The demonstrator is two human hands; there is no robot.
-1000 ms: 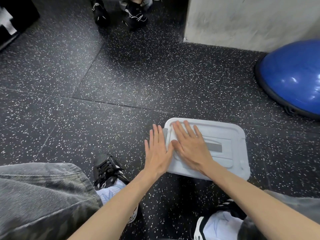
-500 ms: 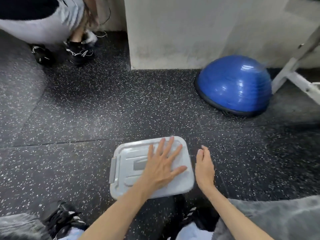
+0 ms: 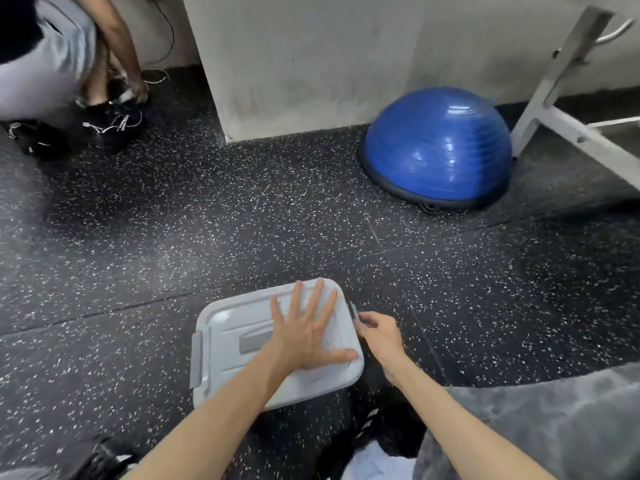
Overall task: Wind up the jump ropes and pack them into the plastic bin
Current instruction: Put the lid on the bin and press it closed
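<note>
**gymrat_22:** ok so where's the plastic bin [image 3: 242, 344] sitting right now?

**floorwatcher:** flat on the speckled rubber floor [image 3: 173, 237], right in front of the person crouching, lid [image 3: 228, 327] on. It sits just on the near side of a tile seam, turned a bit off square to it. Grey latch [image 3: 196, 358] on its left end is folded down.

**gymrat_22:** and the hands?

**floorwatcher:** left hand [image 3: 304, 330] is flat on the lid, fingers straight and spread, thumb pointing out toward the right edge, gripping nothing. Right hand [image 3: 379, 334] is at the bin's right end, fingers curled and pinching the grey latch [image 3: 352, 310] there, which stands out from the edge.

**gymrat_22:** much room around it?

**floorwatcher:** plenty of bare floor beyond the far edge and off to the left. On the near side the person's own knees and black shoes are close against it. A blue half-ball trainer [image 3: 436, 147] sits well apart to the far right, up near the base of a pale wall [image 3: 311, 64], with a white metal frame [image 3: 554, 98] just beside it. Another person [image 3: 52, 64] is bent over in the far left corner, well away from the bin.
</note>
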